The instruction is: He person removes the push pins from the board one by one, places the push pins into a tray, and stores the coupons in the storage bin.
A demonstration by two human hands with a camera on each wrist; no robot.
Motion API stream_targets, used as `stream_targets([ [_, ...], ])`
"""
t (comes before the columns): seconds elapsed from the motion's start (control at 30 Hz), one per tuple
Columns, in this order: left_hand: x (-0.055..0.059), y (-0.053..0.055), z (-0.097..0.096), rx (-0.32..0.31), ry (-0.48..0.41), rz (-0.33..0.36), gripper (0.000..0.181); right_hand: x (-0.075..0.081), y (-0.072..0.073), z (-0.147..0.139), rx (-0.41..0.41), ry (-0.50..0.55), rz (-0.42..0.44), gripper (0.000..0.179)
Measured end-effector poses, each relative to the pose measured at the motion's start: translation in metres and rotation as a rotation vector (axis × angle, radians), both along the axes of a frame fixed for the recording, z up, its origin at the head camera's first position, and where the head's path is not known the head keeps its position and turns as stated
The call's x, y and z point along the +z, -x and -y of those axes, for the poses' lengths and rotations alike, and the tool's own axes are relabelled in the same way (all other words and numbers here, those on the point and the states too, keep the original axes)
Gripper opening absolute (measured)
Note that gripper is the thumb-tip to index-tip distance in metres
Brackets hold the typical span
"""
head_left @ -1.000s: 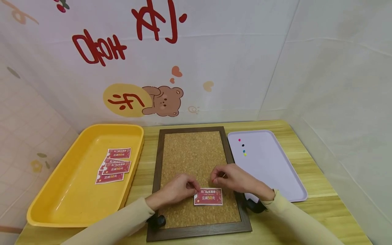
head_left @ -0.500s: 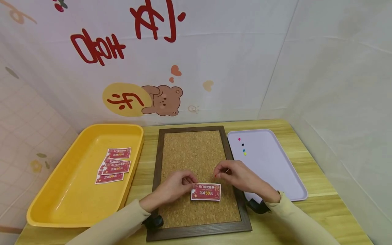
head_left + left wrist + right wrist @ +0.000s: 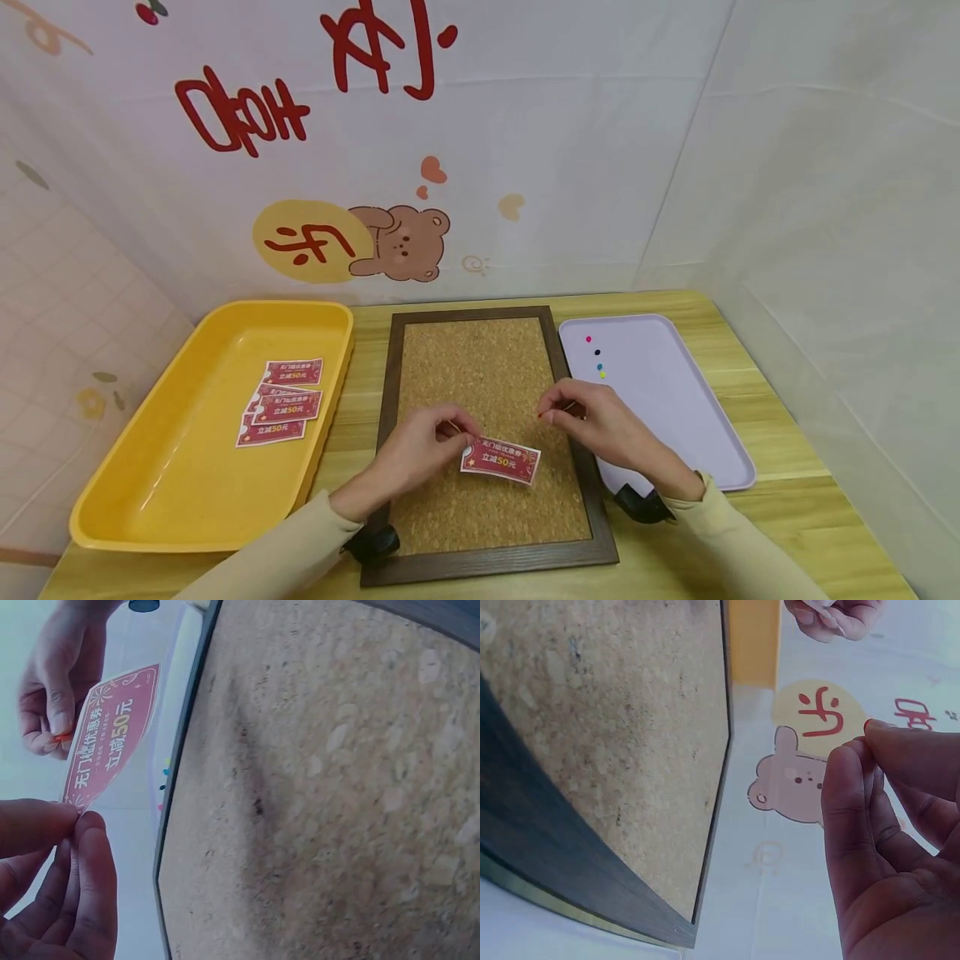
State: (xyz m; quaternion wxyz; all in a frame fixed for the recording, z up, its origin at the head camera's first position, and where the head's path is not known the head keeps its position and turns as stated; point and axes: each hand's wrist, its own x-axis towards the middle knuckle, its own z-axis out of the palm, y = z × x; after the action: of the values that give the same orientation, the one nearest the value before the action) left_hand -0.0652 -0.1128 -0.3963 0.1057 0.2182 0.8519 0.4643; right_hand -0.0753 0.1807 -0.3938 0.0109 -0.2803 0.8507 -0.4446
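Note:
Over the cork board [image 3: 472,367], my left hand [image 3: 416,450] pinches a red paper coupon [image 3: 501,461] by its upper left corner, between thumb and forefinger. Tilted and slightly bent, the coupon [image 3: 112,735] is held off the cork in the left wrist view. To its right, my right hand [image 3: 607,421] pinches a small red push pin [image 3: 63,738] at the fingertips. Just a bit of the pin [image 3: 868,726] peeks out in the right wrist view; the rest is hidden. Coupon and right fingertips are apart in the head view.
At the left, a deep yellow tray [image 3: 180,467] holds several overlapping coupons [image 3: 288,407]. A pale purple tray [image 3: 675,400] on the right has several small coloured pins [image 3: 599,367] in a row. A dark wooden frame [image 3: 487,568] edges the board; a printed cloth wall [image 3: 570,150] stands behind.
The coupon has risen from low on the board, shifting slightly left and tilting, held in my left hand. My right hand has moved up and a little right with the pin.

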Motion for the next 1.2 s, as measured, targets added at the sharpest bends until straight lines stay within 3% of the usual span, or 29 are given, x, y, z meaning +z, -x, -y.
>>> stream_targets([
  [0.3,0.013,0.002,0.010,0.055,-0.041,-0.035,0.012,0.006,-0.002,-0.009,-0.061,-0.006,-0.044,0.015],
  [0.7,0.025,0.001,0.030,0.110,-0.098,-0.027,0.011,0.013,0.002,-0.026,-0.104,-0.009,-0.073,0.012],
  [0.87,0.032,0.002,0.046,0.135,-0.075,-0.016,0.012,0.015,0.006,-0.033,-0.130,-0.010,-0.080,0.012],
  [1.2,0.042,0.007,0.089,0.274,0.006,-0.007,0.011,0.013,0.016,-0.049,-0.170,-0.001,-0.060,0.008],
])
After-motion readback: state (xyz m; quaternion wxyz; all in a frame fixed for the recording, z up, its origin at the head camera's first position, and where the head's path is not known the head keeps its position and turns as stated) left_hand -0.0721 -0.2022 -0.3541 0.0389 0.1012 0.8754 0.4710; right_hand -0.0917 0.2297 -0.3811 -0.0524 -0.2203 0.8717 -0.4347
